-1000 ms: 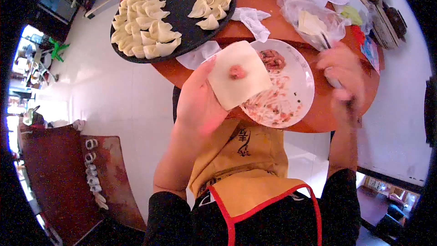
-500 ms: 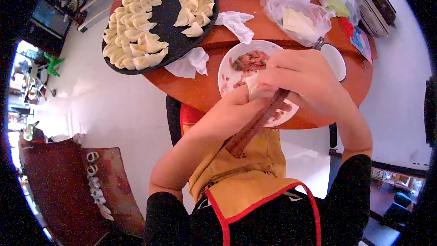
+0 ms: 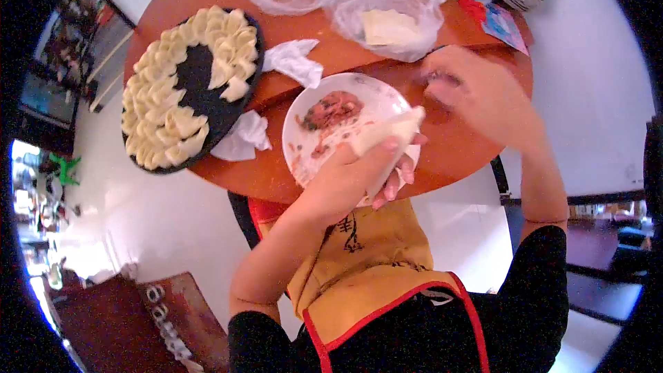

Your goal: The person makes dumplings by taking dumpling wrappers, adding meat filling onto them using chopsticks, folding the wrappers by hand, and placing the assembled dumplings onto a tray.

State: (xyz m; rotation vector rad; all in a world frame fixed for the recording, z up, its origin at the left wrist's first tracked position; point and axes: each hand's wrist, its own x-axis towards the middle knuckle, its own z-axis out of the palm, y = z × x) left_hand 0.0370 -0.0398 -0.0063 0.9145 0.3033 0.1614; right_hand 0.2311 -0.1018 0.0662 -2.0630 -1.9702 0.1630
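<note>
My left hand (image 3: pixel 366 169) is closed around pale wonton wrappers (image 3: pixel 390 131), held tilted over the near right side of a white plate (image 3: pixel 295 114). Pink minced filling (image 3: pixel 331 109) with green bits lies on the plate's far left part, and smears spread across the plate. My right hand (image 3: pixel 459 86) is apart from the left, above the table to the right of the plate. Its fingers are bent and smeared by motion, so whether they hold anything is unclear. Folded wontons (image 3: pixel 155 97) are arranged around a black round tray (image 3: pixel 207 100) on the left.
Crumpled tissues (image 3: pixel 295 61) and another tissue (image 3: pixel 242 137) lie between tray and plate. Behind the plate sits a plastic bag (image 3: pixel 421 17) with square wrappers (image 3: pixel 388 26). A colourful packet (image 3: pixel 504 26) lies at the right of the round table (image 3: pixel 442 159).
My hands have separated: the right moved away to the right, while the left keeps the wrapper. The brown stick seen between the hands no longer shows. The view has shifted.
</note>
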